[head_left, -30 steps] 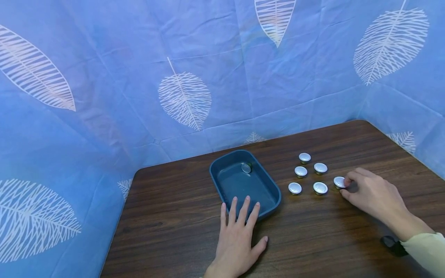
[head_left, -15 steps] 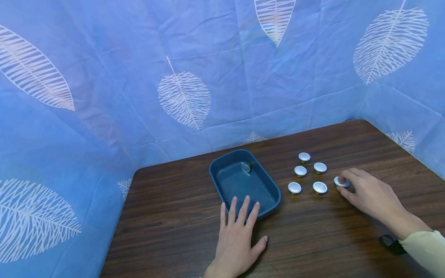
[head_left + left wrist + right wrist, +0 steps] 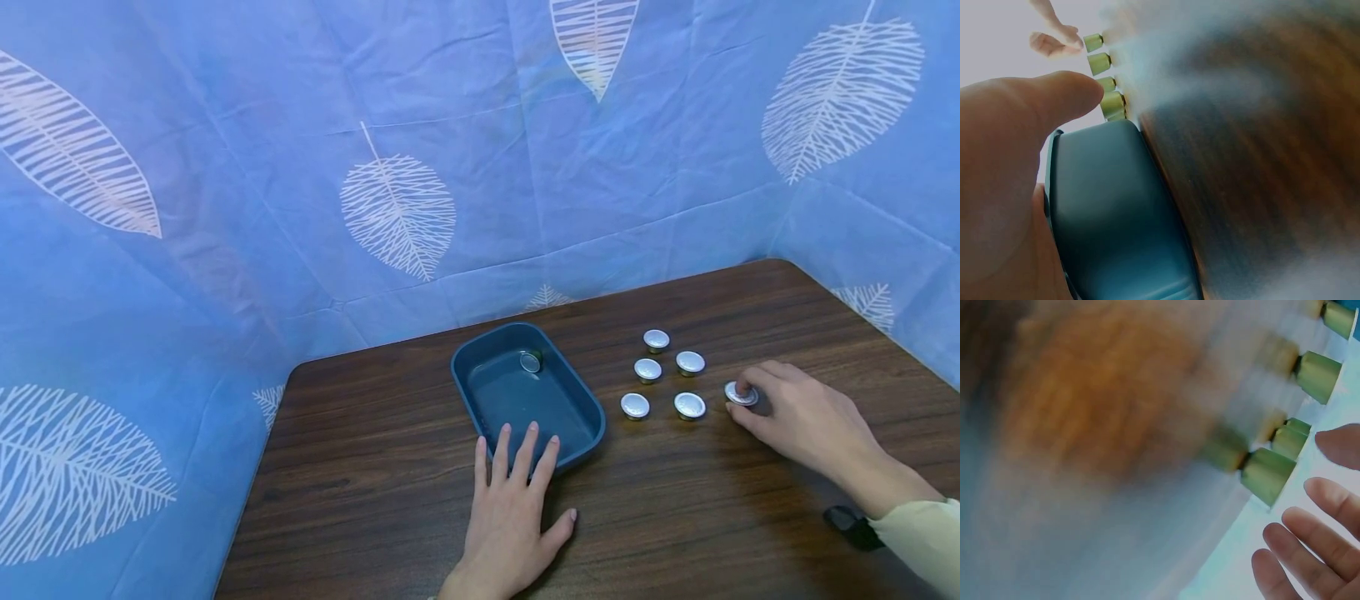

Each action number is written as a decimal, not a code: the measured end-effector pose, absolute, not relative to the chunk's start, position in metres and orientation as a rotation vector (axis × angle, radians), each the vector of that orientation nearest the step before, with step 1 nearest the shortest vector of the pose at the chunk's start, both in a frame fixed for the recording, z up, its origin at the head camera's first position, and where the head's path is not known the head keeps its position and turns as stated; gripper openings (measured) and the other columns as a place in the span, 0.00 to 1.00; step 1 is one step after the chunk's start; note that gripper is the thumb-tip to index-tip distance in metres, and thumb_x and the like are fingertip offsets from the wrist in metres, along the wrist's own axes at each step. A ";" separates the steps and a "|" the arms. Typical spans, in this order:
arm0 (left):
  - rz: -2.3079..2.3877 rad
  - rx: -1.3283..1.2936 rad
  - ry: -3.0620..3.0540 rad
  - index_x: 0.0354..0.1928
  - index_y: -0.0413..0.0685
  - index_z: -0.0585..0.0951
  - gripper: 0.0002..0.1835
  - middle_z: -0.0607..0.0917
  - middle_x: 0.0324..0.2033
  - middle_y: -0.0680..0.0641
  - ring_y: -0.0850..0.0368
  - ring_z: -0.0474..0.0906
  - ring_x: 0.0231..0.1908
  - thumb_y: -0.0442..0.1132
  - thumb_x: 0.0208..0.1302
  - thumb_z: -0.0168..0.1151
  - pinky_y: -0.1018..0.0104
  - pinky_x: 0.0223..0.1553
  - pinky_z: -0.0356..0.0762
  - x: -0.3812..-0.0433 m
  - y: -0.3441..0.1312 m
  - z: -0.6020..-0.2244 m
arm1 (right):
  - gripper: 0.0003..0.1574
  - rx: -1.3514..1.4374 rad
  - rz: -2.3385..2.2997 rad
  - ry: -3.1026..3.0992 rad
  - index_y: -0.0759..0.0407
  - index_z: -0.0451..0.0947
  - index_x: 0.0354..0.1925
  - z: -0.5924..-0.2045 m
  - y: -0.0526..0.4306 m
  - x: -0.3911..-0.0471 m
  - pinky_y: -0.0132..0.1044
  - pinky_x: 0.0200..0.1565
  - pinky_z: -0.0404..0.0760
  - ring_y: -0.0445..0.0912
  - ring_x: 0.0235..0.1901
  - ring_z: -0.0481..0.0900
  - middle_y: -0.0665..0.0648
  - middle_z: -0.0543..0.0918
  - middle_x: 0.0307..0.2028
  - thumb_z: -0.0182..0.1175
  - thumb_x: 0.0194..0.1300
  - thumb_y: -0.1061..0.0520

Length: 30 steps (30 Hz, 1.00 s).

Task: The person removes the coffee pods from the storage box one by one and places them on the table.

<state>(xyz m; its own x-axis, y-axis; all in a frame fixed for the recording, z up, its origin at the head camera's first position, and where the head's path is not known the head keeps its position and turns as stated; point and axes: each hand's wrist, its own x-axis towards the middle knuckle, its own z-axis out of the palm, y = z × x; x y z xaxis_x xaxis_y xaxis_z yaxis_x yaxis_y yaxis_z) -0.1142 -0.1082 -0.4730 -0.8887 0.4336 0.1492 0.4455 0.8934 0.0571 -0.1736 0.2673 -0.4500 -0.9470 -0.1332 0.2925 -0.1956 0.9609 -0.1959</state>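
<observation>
In the head view my left hand lies with straight, spread fingers over the near rim of a dark blue tray; its thumb points out to the right. The left wrist view shows the thumb beside the tray's outer wall. My right hand pinches the rightmost coffee capsule, index fingertip over its silver lid and thumb at the near edge. In the right wrist view the fingers sit beside other green capsules; the pinched one is not visible there.
Several coffee capsules stand lid-up on the wooden table, between tray and right hand. One capsule lies on its side at the tray's far end. A blue leaf-print cloth hangs behind the table.
My right index fingertip has moved from the lid's right edge onto the lid. The pinched capsule has shifted slightly right. My left hand and the tray have stayed put.
</observation>
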 end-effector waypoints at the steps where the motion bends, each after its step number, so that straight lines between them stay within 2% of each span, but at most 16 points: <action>1: -0.135 -0.682 -2.929 0.76 0.71 0.45 0.46 0.49 0.77 0.53 0.42 0.40 0.76 0.71 0.61 0.51 0.33 0.70 0.39 -0.114 -0.109 -0.473 | 0.12 0.239 0.319 -2.827 0.49 0.79 0.35 -0.448 0.266 -0.174 0.36 0.18 0.65 0.43 0.25 0.74 0.56 0.82 0.40 0.70 0.54 0.48; 6: -0.128 -0.687 -2.935 0.76 0.71 0.45 0.45 0.49 0.77 0.53 0.42 0.40 0.76 0.71 0.61 0.50 0.33 0.70 0.39 -0.115 -0.110 -0.472 | 0.18 0.308 0.298 -2.776 0.54 0.81 0.39 -0.432 0.260 -0.178 0.37 0.17 0.66 0.47 0.26 0.78 0.61 0.83 0.42 0.72 0.52 0.48; 10: -0.137 -0.692 -2.939 0.76 0.70 0.48 0.45 0.49 0.77 0.52 0.42 0.39 0.76 0.71 0.61 0.50 0.32 0.70 0.39 -0.115 -0.111 -0.471 | 0.21 0.389 0.270 -2.713 0.53 0.80 0.41 -0.417 0.250 -0.184 0.35 0.17 0.64 0.46 0.26 0.77 0.59 0.82 0.42 0.73 0.49 0.50; 13: -0.147 -0.693 -2.951 0.76 0.70 0.47 0.44 0.49 0.77 0.52 0.42 0.39 0.76 0.71 0.62 0.50 0.32 0.70 0.39 -0.116 -0.111 -0.470 | 0.19 0.420 0.258 -2.690 0.51 0.80 0.40 -0.405 0.241 -0.190 0.35 0.18 0.65 0.45 0.27 0.77 0.56 0.83 0.42 0.73 0.49 0.50; 18: -0.151 -0.685 -2.974 0.76 0.72 0.44 0.45 0.49 0.77 0.53 0.43 0.39 0.76 0.72 0.62 0.49 0.32 0.70 0.38 -0.117 -0.111 -0.469 | 0.19 0.509 0.238 -2.671 0.51 0.82 0.42 -0.386 0.223 -0.201 0.40 0.21 0.73 0.50 0.35 0.82 0.56 0.83 0.45 0.72 0.51 0.48; 24: -0.156 -0.693 -2.963 0.76 0.71 0.46 0.44 0.49 0.77 0.52 0.42 0.40 0.76 0.71 0.62 0.49 0.32 0.70 0.39 -0.117 -0.110 -0.468 | 0.20 0.637 0.208 -2.616 0.51 0.82 0.43 -0.367 0.205 -0.211 0.44 0.26 0.79 0.49 0.38 0.82 0.54 0.83 0.44 0.73 0.51 0.51; 30: -0.163 -0.691 -2.972 0.76 0.72 0.45 0.44 0.49 0.77 0.52 0.42 0.40 0.76 0.71 0.62 0.49 0.32 0.69 0.39 -0.115 -0.110 -0.467 | 0.17 0.653 0.212 -2.658 0.47 0.83 0.43 -0.355 0.191 -0.217 0.45 0.30 0.80 0.47 0.40 0.82 0.50 0.83 0.44 0.72 0.53 0.50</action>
